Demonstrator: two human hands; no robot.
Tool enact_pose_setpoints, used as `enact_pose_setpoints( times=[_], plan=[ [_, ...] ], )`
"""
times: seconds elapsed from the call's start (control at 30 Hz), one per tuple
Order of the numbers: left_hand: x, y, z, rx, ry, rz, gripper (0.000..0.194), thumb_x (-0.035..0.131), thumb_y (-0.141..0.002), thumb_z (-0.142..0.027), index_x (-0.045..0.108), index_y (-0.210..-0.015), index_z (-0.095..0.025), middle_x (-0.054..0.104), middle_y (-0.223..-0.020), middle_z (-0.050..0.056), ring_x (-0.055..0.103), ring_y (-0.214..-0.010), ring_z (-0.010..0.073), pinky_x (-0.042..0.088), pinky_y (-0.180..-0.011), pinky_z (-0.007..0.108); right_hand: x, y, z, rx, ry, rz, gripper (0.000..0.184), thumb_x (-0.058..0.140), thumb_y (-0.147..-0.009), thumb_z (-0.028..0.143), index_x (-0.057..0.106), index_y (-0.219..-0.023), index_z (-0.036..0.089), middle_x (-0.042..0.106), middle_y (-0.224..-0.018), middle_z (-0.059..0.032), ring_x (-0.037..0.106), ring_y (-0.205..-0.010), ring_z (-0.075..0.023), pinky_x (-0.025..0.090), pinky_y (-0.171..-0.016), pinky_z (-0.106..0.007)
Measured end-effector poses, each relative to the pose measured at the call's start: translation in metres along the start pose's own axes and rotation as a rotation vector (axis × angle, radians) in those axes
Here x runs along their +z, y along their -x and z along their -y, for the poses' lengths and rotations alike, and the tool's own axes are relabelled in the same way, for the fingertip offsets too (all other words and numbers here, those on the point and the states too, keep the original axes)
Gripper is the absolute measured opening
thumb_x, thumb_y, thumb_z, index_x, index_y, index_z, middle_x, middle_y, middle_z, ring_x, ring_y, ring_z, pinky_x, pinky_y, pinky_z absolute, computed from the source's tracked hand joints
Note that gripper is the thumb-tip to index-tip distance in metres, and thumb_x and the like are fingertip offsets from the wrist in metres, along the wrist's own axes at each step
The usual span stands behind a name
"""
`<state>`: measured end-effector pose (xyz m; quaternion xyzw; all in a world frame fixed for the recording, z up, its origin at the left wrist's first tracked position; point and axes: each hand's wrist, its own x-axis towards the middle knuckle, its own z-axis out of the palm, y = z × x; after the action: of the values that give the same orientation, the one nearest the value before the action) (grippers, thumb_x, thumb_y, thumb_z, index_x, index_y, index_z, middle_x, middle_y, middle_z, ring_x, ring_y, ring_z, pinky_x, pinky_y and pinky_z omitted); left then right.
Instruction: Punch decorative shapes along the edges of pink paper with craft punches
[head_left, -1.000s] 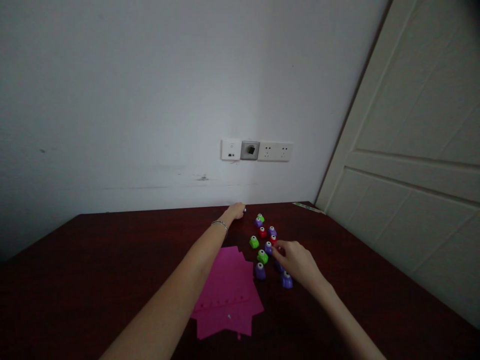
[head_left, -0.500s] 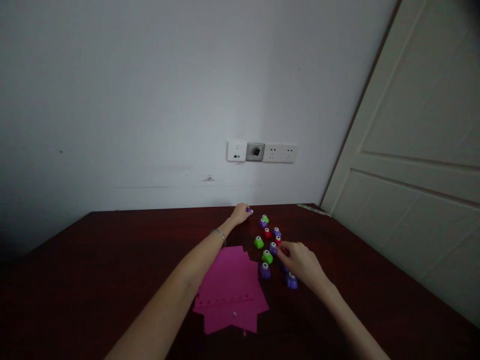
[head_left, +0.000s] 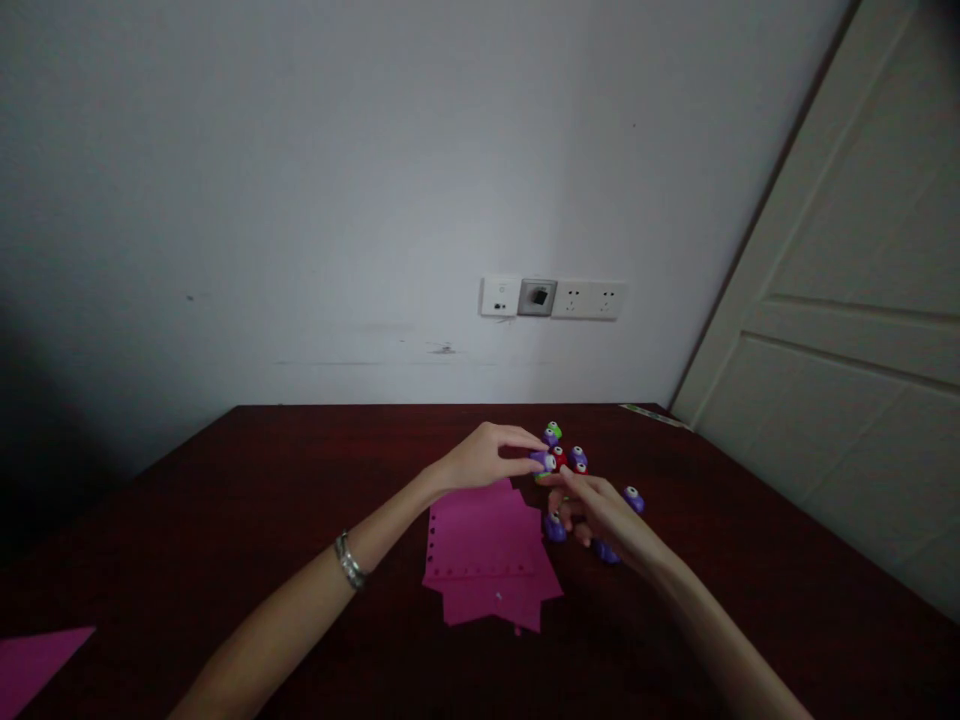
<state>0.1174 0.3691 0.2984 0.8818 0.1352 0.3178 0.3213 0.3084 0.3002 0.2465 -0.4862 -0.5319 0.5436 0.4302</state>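
My left hand [head_left: 487,458] pinches a purple paper punch [head_left: 540,461] with a white round button, between thumb and fingers. My right hand [head_left: 592,510] is just below and right, over the group, its fingers apart and partly curled; its index fingertip comes close to the held punch. Around them stand more small punches: a green one [head_left: 554,428] at the back, a red one [head_left: 558,456], a purple one [head_left: 555,527] by the paper and another purple one [head_left: 633,498] right of my right hand. My right hand partly covers several.
Overlapping pink paper sheets [head_left: 487,540], with small holes along their edges, lie left of the punches. Another pink sheet [head_left: 37,660] shows at the lower left. A wall with sockets [head_left: 589,299] borders the dark table [head_left: 337,440]; a patterned strip [head_left: 655,415] lies at the back right.
My left hand has come back from the table's far edge to the group with the purple punch. My right hand's pinch has opened, and a purple punch now stands to its right. The view has turned left.
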Motion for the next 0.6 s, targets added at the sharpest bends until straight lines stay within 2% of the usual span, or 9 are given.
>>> enact_pose_setpoints(
  times=[0.1,0.2,0.3,0.43,0.6],
  plan=[
    [-0.003,0.015,-0.016,0.023,-0.011,0.072,0.028,0.057,-0.078,-0.026,0.062,-0.105,-0.018,0.062,-0.106,0.008,0.056,-0.097,0.0149,0.040,-0.089,0.031,0.013,0.005,-0.005,0.020,-0.203,0.164,0.039,0.046,-0.079,0.051,0.057,-0.085,0.014,0.057,-0.070,-0.0039,0.050,-0.048,-0.0079,0.032,-0.029,-0.014],
    [-0.002,0.022,-0.019,0.030,-0.012,0.137,0.030,0.059,-0.077,-0.026,0.061,-0.107,-0.018,0.061,-0.108,0.009,0.055,-0.100,0.0151,0.039,-0.090,0.030,0.023,0.009,-0.008,0.019,-0.322,0.238,0.035,0.049,-0.079,0.048,0.056,-0.082,0.014,0.057,-0.069,-0.0032,0.050,-0.047,-0.0068,0.031,-0.029,-0.012],
    [0.000,0.024,-0.018,0.010,0.001,0.173,0.029,0.058,-0.078,-0.025,0.061,-0.107,-0.020,0.061,-0.109,0.008,0.053,-0.103,0.0146,0.037,-0.092,0.030,0.028,0.012,-0.008,0.007,-0.348,0.249,0.030,0.055,-0.077,0.044,0.056,-0.084,0.015,0.055,-0.066,-0.0011,0.049,-0.046,-0.0058,0.029,-0.029,-0.011],
    [-0.001,0.024,-0.018,-0.045,0.040,0.219,0.029,0.057,-0.080,-0.025,0.060,-0.108,-0.021,0.060,-0.111,0.007,0.054,-0.102,0.0142,0.038,-0.091,0.030,0.027,0.012,-0.007,0.018,-0.303,0.243,0.025,0.059,-0.075,0.040,0.057,-0.075,0.014,0.053,-0.060,0.0003,0.047,-0.043,-0.0046,0.029,-0.028,-0.011],
    [-0.005,0.028,-0.015,-0.114,0.105,0.275,0.031,0.056,-0.080,-0.026,0.058,-0.111,-0.020,0.062,-0.107,0.007,0.056,-0.100,0.0143,0.039,-0.090,0.030,0.025,0.011,-0.011,0.046,-0.352,0.264,0.023,0.060,-0.075,0.038,0.058,-0.077,0.014,0.055,-0.062,0.0000,0.048,-0.044,-0.0048,0.028,-0.028,-0.010]
  ],
)
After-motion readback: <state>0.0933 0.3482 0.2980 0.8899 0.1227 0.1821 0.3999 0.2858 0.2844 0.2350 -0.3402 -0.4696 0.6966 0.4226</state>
